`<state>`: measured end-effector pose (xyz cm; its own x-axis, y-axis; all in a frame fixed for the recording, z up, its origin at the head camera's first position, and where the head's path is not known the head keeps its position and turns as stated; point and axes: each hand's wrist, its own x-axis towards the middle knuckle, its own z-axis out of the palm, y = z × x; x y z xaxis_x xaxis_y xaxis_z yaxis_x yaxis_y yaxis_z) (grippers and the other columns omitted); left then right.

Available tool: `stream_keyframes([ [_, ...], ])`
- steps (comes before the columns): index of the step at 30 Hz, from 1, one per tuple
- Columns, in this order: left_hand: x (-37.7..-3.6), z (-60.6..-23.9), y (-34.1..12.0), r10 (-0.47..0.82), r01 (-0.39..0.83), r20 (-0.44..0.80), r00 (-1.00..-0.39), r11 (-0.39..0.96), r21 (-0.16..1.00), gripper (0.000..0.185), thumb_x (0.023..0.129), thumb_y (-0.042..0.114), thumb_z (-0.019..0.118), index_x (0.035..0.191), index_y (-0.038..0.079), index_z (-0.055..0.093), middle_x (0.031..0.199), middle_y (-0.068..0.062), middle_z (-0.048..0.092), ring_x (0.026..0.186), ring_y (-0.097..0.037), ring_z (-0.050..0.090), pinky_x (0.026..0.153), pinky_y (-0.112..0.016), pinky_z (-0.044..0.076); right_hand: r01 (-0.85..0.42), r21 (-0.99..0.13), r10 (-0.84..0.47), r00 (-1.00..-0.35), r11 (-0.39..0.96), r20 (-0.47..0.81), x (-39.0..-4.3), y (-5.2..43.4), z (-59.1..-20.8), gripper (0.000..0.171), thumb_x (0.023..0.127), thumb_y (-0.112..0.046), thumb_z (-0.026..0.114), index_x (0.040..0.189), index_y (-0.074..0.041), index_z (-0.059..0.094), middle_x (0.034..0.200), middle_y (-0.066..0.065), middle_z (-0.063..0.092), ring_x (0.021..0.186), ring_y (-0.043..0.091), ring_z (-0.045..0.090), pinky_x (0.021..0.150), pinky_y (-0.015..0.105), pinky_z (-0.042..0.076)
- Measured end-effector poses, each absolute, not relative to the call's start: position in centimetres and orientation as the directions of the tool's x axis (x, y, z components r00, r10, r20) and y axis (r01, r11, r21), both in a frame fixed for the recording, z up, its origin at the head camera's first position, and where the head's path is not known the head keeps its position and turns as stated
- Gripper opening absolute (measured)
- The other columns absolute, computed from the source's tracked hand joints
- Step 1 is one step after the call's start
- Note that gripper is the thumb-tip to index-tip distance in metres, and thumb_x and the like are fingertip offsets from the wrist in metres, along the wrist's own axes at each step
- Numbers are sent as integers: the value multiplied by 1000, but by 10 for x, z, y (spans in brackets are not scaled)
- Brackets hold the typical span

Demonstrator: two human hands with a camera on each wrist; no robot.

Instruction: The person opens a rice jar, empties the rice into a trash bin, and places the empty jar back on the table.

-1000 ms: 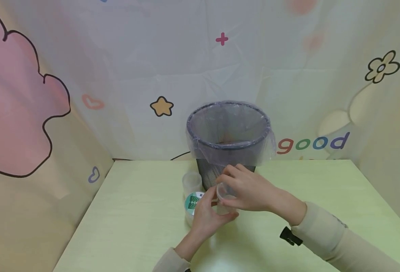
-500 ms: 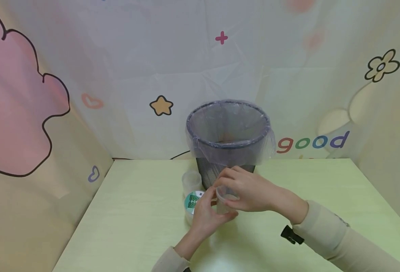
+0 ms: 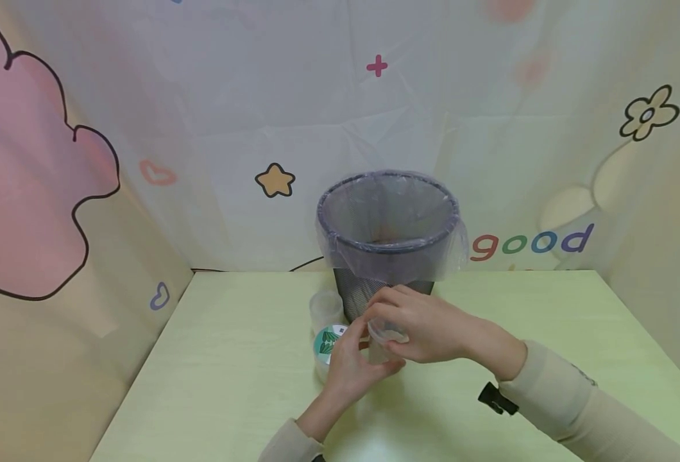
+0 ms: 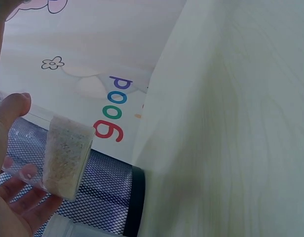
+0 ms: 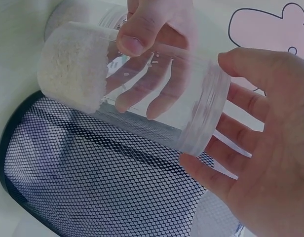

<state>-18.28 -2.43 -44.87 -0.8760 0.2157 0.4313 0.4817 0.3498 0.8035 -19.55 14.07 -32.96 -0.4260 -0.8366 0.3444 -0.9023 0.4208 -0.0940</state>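
A clear plastic jar [image 5: 147, 94] with pale, rice-like grains at its base stands between both hands. My left hand [image 3: 351, 369] grips the jar's side, thumb on one side and fingers on the other. From above, my right hand [image 3: 429, 327] grips the jar's ridged, see-through top end [image 5: 209, 111], fingers spread around the rim. In the left wrist view the grains [image 4: 68, 160] fill the lower part of the jar. Just left of the hands sits a second jar with a green and white label on top [image 3: 326, 344], partly hidden by my left hand.
Right behind the hands stands a black mesh bin [image 3: 354, 292] lined with a clear purplish bag [image 3: 392, 263]. A translucent jar [image 3: 326, 309] is at the bin's left, behind the labelled one. The pale green table [image 3: 230, 372] meets a printed cloth backdrop [image 3: 224, 212].
My right hand has turned slightly and dipped a little at the jar's top, its fingers still around it. The left hand and the jar stay in place.
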Motion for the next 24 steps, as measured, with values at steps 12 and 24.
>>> stream_keyframes([
  [12, -184, -448, -23, 223, 477, 424, -878, 332, 814, 65, 67, 35, 81, 121, 15, 51, 109, 3, 59, 95, -12, 56, 81, -27, 52, -844, 2, -769, -487, 536, 414, -195, 138, -331, 36, 75, -36, 70, 104, -15, 63, 101, -2, 57, 88, 17, 51, 75, 29, 46],
  [24, -184, -448, -22, 213, 470, 421, -882, 323, 821, 64, 66, 35, 81, 120, 16, 52, 109, 2, 59, 94, -13, 57, 81, -35, 53, -844, -61, -784, -520, 533, 340, -194, 138, -328, 35, 76, -28, 71, 105, -12, 62, 97, 0, 56, 85, 17, 48, 76, 30, 44],
])
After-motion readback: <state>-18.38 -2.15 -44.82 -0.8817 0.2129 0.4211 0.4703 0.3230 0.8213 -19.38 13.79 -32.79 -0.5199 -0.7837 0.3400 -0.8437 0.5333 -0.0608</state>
